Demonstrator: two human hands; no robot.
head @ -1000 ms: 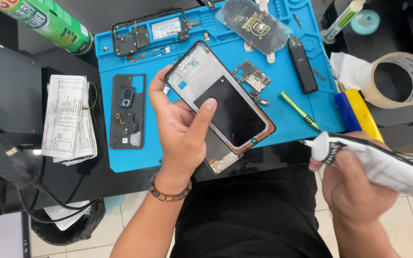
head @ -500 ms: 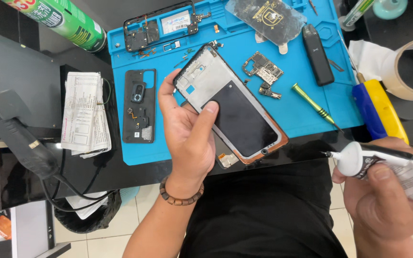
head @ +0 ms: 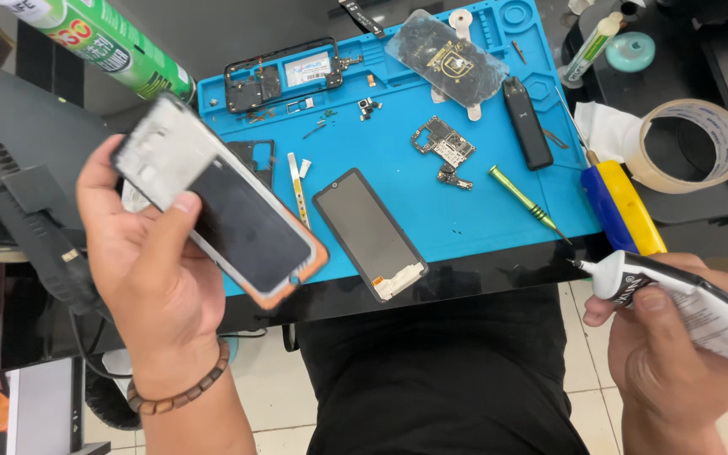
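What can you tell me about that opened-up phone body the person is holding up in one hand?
The phone frame is a flat rectangular shell with an orange-brown rim. Its open inside faces up: a large black panel fills most of it, and the far end shows bare silvery metal with small cut-outs. It is tilted diagonally, lifted above the blue mat, not resting on it. The left hand alone grips it, thumb pressed across the black panel, fingers wrapping the far edge.

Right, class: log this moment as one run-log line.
left hand: holds phone frame | right hand: holds glue tube | screen: on blue mat
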